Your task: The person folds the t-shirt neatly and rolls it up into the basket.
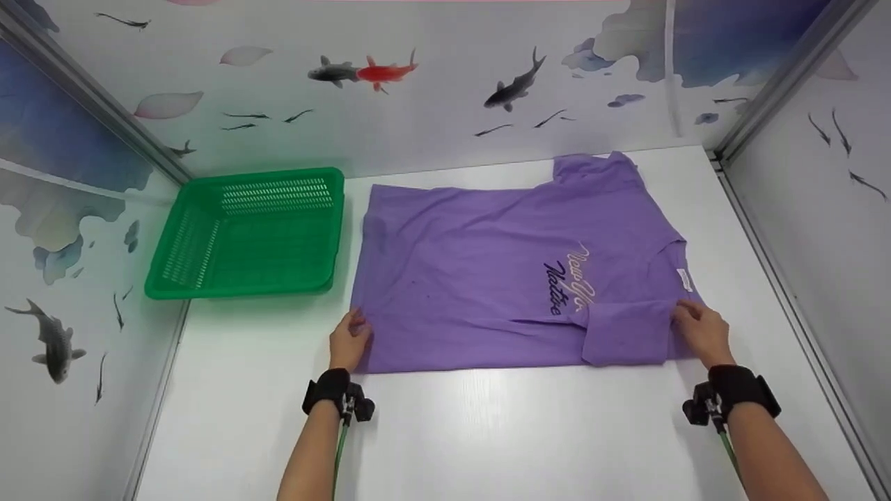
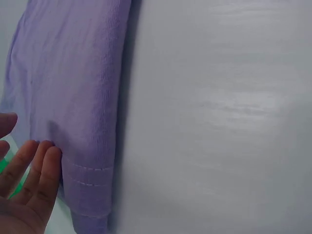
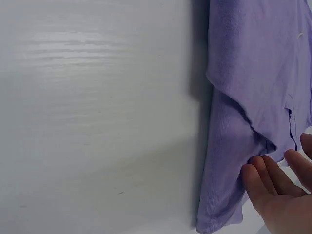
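A purple T-shirt (image 1: 473,257) with lettering on its chest lies on its side, collar to the right and hem to the left. Its near side is folded inward, and the near sleeve (image 1: 626,334) lies over the body of the shirt. My left hand (image 1: 350,341) touches the near hem corner; in the left wrist view its fingers (image 2: 48,170) rest against the cloth, thumb apart from them. By the sleeve's right edge, near the collar, is my right hand (image 1: 702,332). The right wrist view shows its fingertips (image 3: 251,175) touching the fabric, thumb apart.
A green plastic basket (image 1: 243,289) stands on the white table (image 1: 501,438), left of the shirt. Walls printed with fish enclose the table at the back (image 1: 431,132) and both sides. Each wrist wears a black strap with a small camera and a green cable.
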A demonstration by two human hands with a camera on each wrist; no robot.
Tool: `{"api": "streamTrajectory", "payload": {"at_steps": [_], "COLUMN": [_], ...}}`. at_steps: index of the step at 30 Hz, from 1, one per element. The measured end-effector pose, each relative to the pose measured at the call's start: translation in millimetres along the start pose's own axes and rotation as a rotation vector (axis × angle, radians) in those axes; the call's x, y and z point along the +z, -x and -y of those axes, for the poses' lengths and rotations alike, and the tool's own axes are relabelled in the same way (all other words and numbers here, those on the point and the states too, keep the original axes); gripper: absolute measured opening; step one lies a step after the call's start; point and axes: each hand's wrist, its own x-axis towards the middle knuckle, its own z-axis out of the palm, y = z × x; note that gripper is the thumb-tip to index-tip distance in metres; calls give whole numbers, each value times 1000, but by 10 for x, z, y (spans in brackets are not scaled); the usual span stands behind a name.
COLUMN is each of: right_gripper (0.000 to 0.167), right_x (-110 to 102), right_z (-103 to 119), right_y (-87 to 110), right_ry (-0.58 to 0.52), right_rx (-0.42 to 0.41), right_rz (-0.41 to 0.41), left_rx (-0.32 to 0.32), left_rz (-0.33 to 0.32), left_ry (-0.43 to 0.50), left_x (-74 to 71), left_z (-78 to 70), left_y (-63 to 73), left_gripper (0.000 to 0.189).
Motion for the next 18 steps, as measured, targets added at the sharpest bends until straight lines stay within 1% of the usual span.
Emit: {"api": "streamTrajectory", "payload": {"at_steps": [2,6,10,12,14,18], "right_gripper": [50,46,40,38,35,31], "right_x": [-6,-12,-6,7,25,77], "right_z": [-12,-64,-117,-134,-146,-155], "right_y": [64,221,364,419,461,534], "right_ry": [2,23,32,33,31,43], "right_rx": [-36,-111,-155,-168,-182,-218], "right_rz": [-21,-69,-88,-90,-90,-118], "left_rx": [46,107,181,212,251,321], "left_rz": [5,15,19,19,19,49], "left_ry": [-11,-8,4,9,8,-2], "left_x": [25,115,289,413,567,961], "left_z": [-24,-115,-252,-337,-432,-668], "left_y": [28,91,143,161,179,252], "left_gripper": [45,39,33,30,28,25]}}
